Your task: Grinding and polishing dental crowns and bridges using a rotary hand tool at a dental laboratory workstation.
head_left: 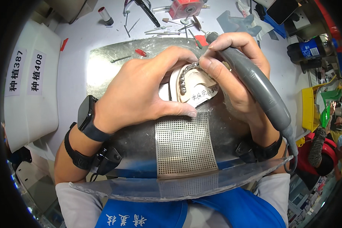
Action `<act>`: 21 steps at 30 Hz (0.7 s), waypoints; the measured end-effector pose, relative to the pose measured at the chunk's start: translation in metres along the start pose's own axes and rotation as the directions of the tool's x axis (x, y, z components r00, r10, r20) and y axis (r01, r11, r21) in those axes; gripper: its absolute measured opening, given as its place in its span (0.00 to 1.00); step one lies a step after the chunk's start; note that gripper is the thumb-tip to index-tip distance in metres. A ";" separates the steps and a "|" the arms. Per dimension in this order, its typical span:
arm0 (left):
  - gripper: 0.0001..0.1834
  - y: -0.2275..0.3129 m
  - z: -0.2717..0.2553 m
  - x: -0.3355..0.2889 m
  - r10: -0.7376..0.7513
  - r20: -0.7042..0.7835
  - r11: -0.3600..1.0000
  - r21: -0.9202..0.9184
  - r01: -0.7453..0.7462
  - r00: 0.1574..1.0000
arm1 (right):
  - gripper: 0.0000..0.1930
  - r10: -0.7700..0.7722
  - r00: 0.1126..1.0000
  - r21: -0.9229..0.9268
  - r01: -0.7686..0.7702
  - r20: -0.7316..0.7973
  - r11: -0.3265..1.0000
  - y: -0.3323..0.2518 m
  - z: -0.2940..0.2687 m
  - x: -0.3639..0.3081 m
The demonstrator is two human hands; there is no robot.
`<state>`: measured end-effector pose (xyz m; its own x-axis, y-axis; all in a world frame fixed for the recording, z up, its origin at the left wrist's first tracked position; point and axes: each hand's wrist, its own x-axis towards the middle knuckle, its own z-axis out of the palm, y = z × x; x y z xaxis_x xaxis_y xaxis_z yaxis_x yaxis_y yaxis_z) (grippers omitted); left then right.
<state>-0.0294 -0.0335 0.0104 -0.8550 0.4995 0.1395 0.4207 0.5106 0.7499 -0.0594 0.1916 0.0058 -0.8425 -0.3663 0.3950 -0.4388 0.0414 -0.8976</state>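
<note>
My left hand (135, 89) curls round the left side of a pale plaster dental model (174, 84), its thumb at the model's near edge and its fingers at the far side. Along the model's arch runs a dark, shiny metal dental framework (183, 80). In my right hand (241, 74) is a grey rotary handpiece (263, 91), gripped like a pen. Its tip end points up and left past my fingers, with a thin shank showing there. My right thumb is close to the far end of the framework; whether it touches is hidden.
A perforated metal grille (184, 146) and a clear shield (133, 189) lie nearer me. Grinding bits (159, 32), a pink-red box (186, 8) and a blue-grey stand (237, 23) are behind. A white bin (34, 106) stands left; a bottle (309, 51) and another person (325, 155) are right.
</note>
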 end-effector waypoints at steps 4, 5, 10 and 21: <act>0.46 0.001 0.000 0.000 0.008 -0.022 0.999 -0.040 -0.009 1.000 | 0.10 0.033 0.999 -0.012 -0.033 -0.035 0.999 0.000 -0.002 -0.005; 0.46 0.001 0.000 0.000 0.009 -0.027 0.996 -0.084 -0.011 1.000 | 0.09 0.038 0.997 0.036 -0.035 -0.068 0.999 0.001 -0.004 -0.007; 0.44 0.002 -0.002 0.003 0.062 0.003 0.996 -0.069 -0.062 0.998 | 0.09 0.066 0.989 0.041 -0.061 -0.132 0.997 -0.003 -0.009 -0.009; 0.43 0.001 -0.002 0.004 0.058 0.013 0.996 -0.067 -0.057 0.998 | 0.09 0.033 0.996 0.046 -0.029 -0.082 0.998 0.000 -0.008 -0.009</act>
<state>-0.0334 -0.0325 0.0129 -0.8249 0.5378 0.1743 0.4478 0.4335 0.7821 -0.0541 0.2024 0.0032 -0.8792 -0.2874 0.3799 -0.3991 0.0088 -0.9169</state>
